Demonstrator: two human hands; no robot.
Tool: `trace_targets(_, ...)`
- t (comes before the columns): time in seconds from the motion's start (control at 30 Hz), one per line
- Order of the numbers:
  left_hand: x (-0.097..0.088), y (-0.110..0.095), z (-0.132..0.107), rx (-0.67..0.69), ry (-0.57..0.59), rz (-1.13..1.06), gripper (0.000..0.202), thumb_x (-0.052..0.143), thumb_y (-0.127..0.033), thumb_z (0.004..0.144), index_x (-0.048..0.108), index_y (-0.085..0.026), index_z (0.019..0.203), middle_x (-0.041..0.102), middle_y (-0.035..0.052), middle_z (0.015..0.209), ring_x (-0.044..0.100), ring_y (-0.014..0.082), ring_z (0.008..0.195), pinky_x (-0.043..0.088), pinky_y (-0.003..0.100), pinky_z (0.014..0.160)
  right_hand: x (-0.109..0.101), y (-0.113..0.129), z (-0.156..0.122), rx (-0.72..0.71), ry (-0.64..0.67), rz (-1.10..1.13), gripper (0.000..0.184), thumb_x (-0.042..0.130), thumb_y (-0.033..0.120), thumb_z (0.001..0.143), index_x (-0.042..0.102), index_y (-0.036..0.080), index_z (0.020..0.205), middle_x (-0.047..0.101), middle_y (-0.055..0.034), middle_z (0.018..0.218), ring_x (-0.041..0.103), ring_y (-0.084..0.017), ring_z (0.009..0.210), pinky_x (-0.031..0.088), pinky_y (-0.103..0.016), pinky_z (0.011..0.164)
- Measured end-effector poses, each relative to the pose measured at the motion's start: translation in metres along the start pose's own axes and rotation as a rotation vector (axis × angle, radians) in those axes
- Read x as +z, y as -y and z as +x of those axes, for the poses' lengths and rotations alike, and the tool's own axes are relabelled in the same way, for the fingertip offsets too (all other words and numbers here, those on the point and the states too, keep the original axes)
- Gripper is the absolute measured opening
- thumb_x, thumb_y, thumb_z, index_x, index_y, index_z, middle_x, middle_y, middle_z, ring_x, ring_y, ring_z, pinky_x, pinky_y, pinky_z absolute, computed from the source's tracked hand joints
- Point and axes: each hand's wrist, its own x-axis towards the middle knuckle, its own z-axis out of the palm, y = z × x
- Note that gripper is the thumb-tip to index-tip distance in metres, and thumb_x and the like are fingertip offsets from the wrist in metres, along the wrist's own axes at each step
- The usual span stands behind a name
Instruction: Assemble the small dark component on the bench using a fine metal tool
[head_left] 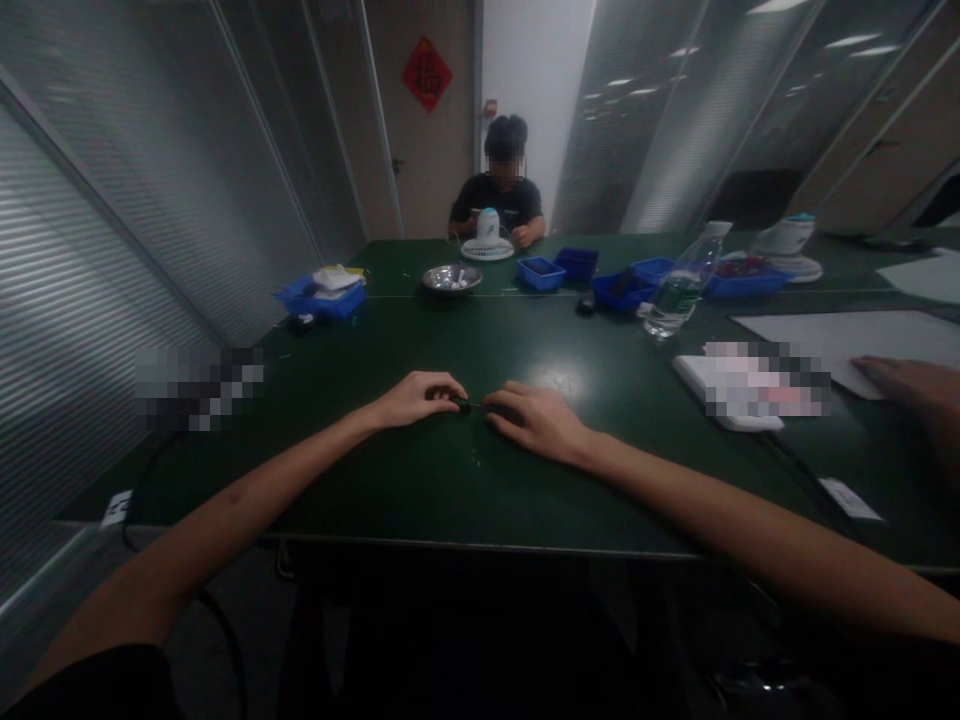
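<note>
Over the middle of the dark green table, my left hand is closed, thumb and fingers pinching a small dark object. A thin, light-coloured line runs from this object towards my right hand. That hand rests low on the tabletop with its fingers curled down and together. Its fingertips are close to the end of the thin line. Whatever is beneath them is in shadow and cannot be made out. Only a narrow gap separates the two hands.
Beyond my hands are a metal bowl, a blue tray, more blue bins and a water bottle. A person sits opposite behind a small fan. Another person's hand lies at right near a white board.
</note>
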Motion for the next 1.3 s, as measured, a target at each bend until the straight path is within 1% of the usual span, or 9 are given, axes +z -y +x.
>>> trace_targets(0.2, 0.002, -0.005, 0.001, -0.055, 0.051, -0.050, 0.030, 0.069, -0.036, 0.093, 0.074, -0.020, 0.118, 0.072, 0.0054, 0.100, 0.057, 0.0160, 0.077, 0.041, 0.027, 0.068, -0.001, 0.001, -0.001, -0.031, -0.004, -0.004, 0.036, 0.046, 0.039, 0.106, 0.062, 0.023, 0.133, 0.065, -0.0079, 0.112, 0.063, -0.018, 0.083, 0.047, -0.030, 0.072)
trace_targets(0.4, 0.001, -0.007, 0.000, -0.019, 0.110, -0.138, 0.027, 0.066, -0.030, 0.096, 0.074, -0.022, 0.120, 0.072, 0.0079, 0.114, 0.065, 0.0204, 0.100, 0.048, 0.031, 0.085, -0.001, 0.000, -0.003, -0.075, 0.009, 0.019, 0.037, 0.044, 0.039, 0.107, 0.062, 0.022, 0.135, 0.065, -0.0089, 0.111, 0.064, -0.019, 0.088, 0.049, -0.030, 0.075)
trace_targets(0.63, 0.010, -0.008, -0.004, 0.114, -0.008, 0.015, 0.027, 0.066, -0.027, 0.096, 0.073, -0.020, 0.121, 0.070, 0.0093, 0.110, 0.063, 0.0210, 0.101, 0.048, 0.034, 0.088, 0.004, -0.006, -0.002, -0.123, -0.023, 0.042, 0.034, 0.044, 0.038, 0.107, 0.063, 0.020, 0.130, 0.066, -0.0085, 0.110, 0.065, -0.019, 0.088, 0.050, -0.030, 0.077)
trace_targets(0.7, 0.009, -0.007, -0.003, 0.081, -0.004, -0.013, 0.028, 0.067, -0.028, 0.096, 0.073, -0.020, 0.122, 0.071, 0.0088, 0.111, 0.064, 0.0204, 0.099, 0.048, 0.033, 0.087, 0.005, -0.006, -0.002, -0.126, -0.046, 0.035, 0.035, 0.044, 0.037, 0.107, 0.062, 0.020, 0.131, 0.066, -0.0086, 0.109, 0.064, -0.019, 0.086, 0.050, -0.031, 0.075)
trace_targets(0.8, 0.003, -0.006, 0.000, 0.005, 0.073, -0.128, 0.027, 0.065, -0.029, 0.096, 0.073, -0.020, 0.121, 0.072, 0.0081, 0.113, 0.066, 0.0204, 0.100, 0.050, 0.033, 0.087, 0.005, -0.005, -0.003, -0.145, -0.065, 0.027, 0.036, 0.044, 0.037, 0.107, 0.062, 0.020, 0.133, 0.066, -0.0092, 0.109, 0.064, -0.019, 0.086, 0.050, -0.031, 0.074)
trace_targets(0.87, 0.003, -0.008, 0.000, 0.000, 0.096, -0.165, 0.026, 0.065, -0.029, 0.097, 0.074, -0.020, 0.119, 0.072, 0.0079, 0.114, 0.067, 0.0210, 0.103, 0.050, 0.033, 0.089, 0.005, -0.004, -0.003, -0.153, -0.062, 0.025, 0.036, 0.044, 0.037, 0.108, 0.062, 0.020, 0.134, 0.066, -0.0093, 0.109, 0.064, -0.019, 0.086, 0.050, -0.030, 0.074)
trace_targets(1.07, 0.014, -0.012, -0.001, 0.121, -0.080, 0.036, 0.024, 0.063, -0.027, 0.098, 0.075, -0.020, 0.118, 0.070, 0.0088, 0.110, 0.064, 0.0204, 0.100, 0.048, 0.034, 0.090, 0.004, -0.002, -0.002, -0.060, -0.057, 0.017, 0.035, 0.045, 0.037, 0.107, 0.064, 0.020, 0.131, 0.067, -0.0091, 0.109, 0.065, -0.018, 0.086, 0.050, -0.030, 0.076)
trace_targets(1.2, 0.012, -0.006, 0.001, 0.046, -0.053, 0.040, 0.024, 0.063, -0.030, 0.098, 0.075, -0.019, 0.115, 0.071, 0.0079, 0.107, 0.064, 0.0196, 0.092, 0.047, 0.032, 0.082, 0.001, 0.000, -0.001, -0.023, -0.066, 0.020, 0.034, 0.048, 0.035, 0.105, 0.066, 0.019, 0.129, 0.068, -0.0093, 0.110, 0.065, -0.018, 0.084, 0.050, -0.030, 0.074)
trace_targets(1.3, 0.007, -0.002, 0.002, -0.005, -0.018, -0.011, 0.024, 0.063, -0.030, 0.097, 0.074, -0.019, 0.115, 0.072, 0.0072, 0.108, 0.065, 0.0202, 0.094, 0.047, 0.031, 0.082, 0.000, 0.001, -0.002, -0.035, -0.067, 0.013, 0.034, 0.048, 0.036, 0.106, 0.066, 0.019, 0.129, 0.068, -0.0090, 0.108, 0.064, -0.017, 0.082, 0.049, -0.029, 0.072)
